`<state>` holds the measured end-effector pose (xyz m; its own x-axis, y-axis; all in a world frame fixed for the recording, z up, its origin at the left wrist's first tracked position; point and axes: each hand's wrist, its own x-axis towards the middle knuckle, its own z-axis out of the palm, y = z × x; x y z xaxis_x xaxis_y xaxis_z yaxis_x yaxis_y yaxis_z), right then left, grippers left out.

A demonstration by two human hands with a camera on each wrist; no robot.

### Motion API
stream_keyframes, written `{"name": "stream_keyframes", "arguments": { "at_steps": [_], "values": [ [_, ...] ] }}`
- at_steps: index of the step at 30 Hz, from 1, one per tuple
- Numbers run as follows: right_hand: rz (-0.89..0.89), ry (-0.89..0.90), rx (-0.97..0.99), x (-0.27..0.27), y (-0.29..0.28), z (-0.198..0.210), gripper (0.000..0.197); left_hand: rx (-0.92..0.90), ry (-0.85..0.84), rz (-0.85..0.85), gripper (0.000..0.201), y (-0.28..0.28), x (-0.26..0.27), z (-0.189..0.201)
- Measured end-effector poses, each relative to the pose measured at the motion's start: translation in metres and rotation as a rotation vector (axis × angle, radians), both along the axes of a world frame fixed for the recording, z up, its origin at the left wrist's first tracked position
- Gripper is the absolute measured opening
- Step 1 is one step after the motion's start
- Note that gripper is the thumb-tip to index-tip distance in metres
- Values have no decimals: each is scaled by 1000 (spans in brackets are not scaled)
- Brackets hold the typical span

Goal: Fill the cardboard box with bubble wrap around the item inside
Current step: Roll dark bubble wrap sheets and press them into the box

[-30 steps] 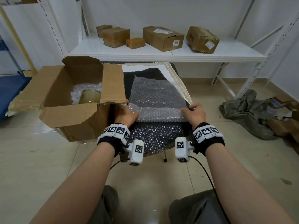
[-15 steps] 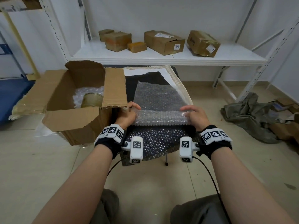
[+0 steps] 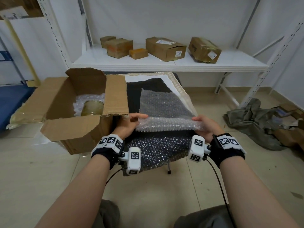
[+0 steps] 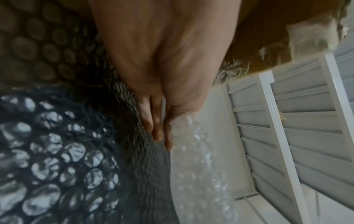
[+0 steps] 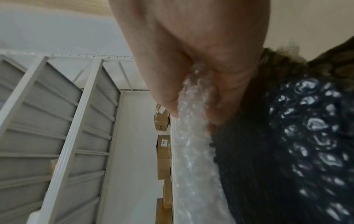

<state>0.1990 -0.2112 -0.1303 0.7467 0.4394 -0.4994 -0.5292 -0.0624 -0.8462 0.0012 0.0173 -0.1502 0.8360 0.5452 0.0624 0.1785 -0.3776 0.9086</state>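
Observation:
A clear bubble wrap sheet [image 3: 166,112] lies on a small dark stool, its near edge folded into a thick roll. My left hand [image 3: 131,122] pinches the roll's left end, thumb on top; in the left wrist view its fingers [image 4: 153,127] lie under the bubble wrap sheet [image 4: 193,151]. My right hand [image 3: 204,125] grips the right end, and in the right wrist view the bubble wrap sheet [image 5: 193,128] runs out from between thumb and fingers. The open cardboard box [image 3: 72,116] stands to the left. Inside it a gold tin [image 3: 92,107] sits on more bubble wrap.
A larger bubble sheet [image 3: 156,147] drapes over the stool's near edge. A white shelf [image 3: 164,63] behind holds several cardboard boxes. A crumpled grey-green cloth [image 3: 253,120] and cardboard scraps lie on the tiled floor at the right. A blue mat [image 3: 11,106] is far left.
Both hands have rolled the near edge of the sheet away from me and lifted it slightly; the fold is thicker now. The box and tin have not moved.

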Motion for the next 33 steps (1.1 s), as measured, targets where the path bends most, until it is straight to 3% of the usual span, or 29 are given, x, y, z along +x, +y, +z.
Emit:
{"name": "stream_keyframes", "arguments": {
  "at_steps": [5,9,12,18,22,26,28,31,33],
  "values": [
    [-31,22,143,-3,-5,6,71,-223,-37,145,27,-6,8,0],
    [20,-18,178,-8,0,9,92,-337,-4,248,15,-8,17,1],
    [77,-80,165,-11,3,9,85,-434,6,299,18,-10,20,6],
    [94,-241,-69,-6,15,-5,35,-570,-29,305,19,-9,16,7],
    [0,-254,-113,-5,20,-5,19,-575,-34,310,38,-10,12,6],
    [-59,-265,-170,-5,24,-11,34,-587,38,339,14,-17,10,10],
    [-80,-296,-210,-5,27,-16,46,-560,83,341,25,-22,9,17],
    [-91,-315,-218,-4,29,-16,51,-422,35,319,18,-22,9,19],
    [-119,-338,-219,-3,29,-14,55,-368,12,284,30,-24,11,20]
  ]
}}
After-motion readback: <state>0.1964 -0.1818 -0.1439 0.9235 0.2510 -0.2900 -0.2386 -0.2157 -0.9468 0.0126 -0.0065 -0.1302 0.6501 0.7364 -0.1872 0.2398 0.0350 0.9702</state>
